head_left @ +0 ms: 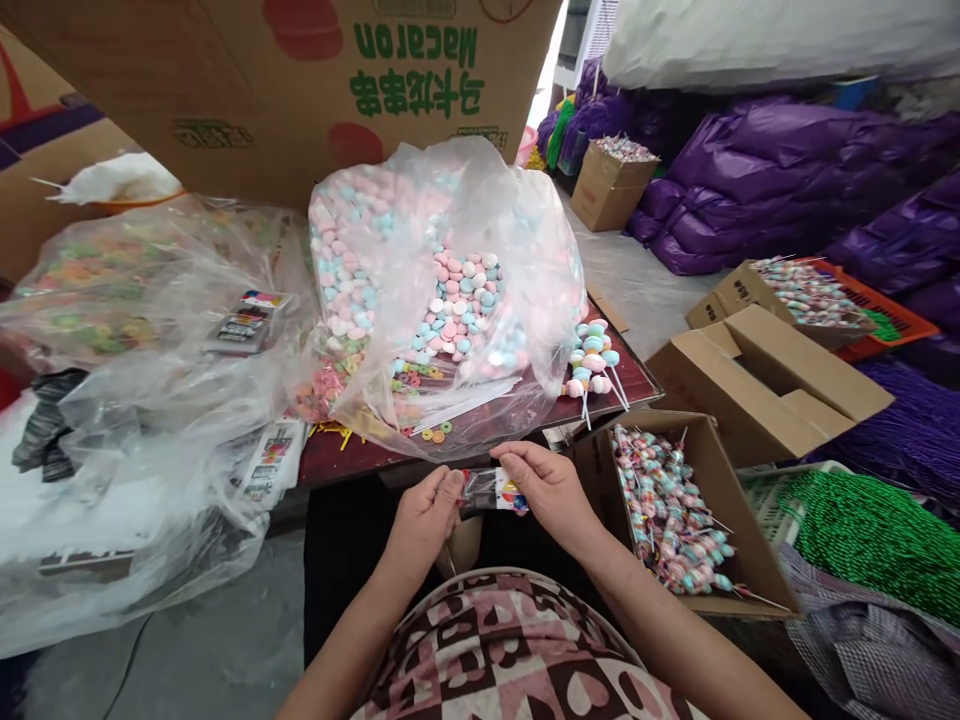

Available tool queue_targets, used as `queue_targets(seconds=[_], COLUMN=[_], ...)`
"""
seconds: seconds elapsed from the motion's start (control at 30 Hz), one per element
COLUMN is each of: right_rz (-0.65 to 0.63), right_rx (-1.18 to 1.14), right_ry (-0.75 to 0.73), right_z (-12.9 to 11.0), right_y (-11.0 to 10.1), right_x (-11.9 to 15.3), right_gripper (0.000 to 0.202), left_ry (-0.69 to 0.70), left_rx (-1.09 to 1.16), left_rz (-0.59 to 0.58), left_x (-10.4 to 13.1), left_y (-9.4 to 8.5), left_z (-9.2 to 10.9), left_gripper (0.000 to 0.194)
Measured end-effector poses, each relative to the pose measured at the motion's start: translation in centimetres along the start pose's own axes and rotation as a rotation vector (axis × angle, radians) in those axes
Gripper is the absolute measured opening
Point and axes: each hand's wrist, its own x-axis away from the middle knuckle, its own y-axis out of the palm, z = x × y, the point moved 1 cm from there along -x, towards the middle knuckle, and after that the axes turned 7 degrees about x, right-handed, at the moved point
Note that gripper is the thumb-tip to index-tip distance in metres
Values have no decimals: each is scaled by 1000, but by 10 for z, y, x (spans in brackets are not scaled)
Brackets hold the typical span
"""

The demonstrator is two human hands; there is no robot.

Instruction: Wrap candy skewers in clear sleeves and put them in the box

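Note:
Between my two hands a small printed clear plastic wrapper [484,489] is stretched over my lap. My left hand [421,518] pinches its left end, thumb on top. At its right end, the fingers of my right hand [553,497] are closed on the colourful printed part. I cannot make out whether anything is inside the wrapper. Just beyond my hands, a big clear bag of pink, white and blue candies [459,300] stands open on the dark red table [352,462]. Several candy skewers [590,362] lie at the table's right corner.
A cardboard box of wrapped candy skewers [671,510] stands beside my right arm, with an open carton [776,385] behind it. Stacked printed wrappers [244,322] and ring-candy bags [97,280] lie left. A large Macaron carton [300,110] blocks the back.

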Motion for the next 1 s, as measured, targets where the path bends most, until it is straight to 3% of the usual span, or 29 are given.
queue_targets(seconds=[0.1,0.2,0.3,0.37,0.47,0.57,0.67,0.8,1.0], right_rz=[99,355,493,518,534,479,315,116,11], right_rx=[104,219,530,754,954,1130,1384,1677,1801], right_ry=[-79,-135,-142,-146,-241,-457,-585,-501,-525], right_z=[-11,-16,-9,-1,5,0,-8,-12,-27], right_y=[-27,-71,-109,-123,-123,-110,-97,-93,-103], right_x=[-9,-24,-37,-41,-44,-50,-64,-84,-87], right_gripper=[31,35,36,33,32,27,21,20,24], left_ry=[21,29,24,15,-4,-10,-10,-37,-90], left_rx=[145,287,370,396,400,394,405,518,806], left_rz=[71,118,138,146,149,151,148,114,-19], left_x=[-2,-2,-1,0,0,1,1,2,5], left_y=[-3,-6,-6,-5,-4,-5,-4,-1,1], left_z=[4,6,7,7,8,8,9,10,10], left_gripper=[43,43,44,44,44,44,44,43,42])
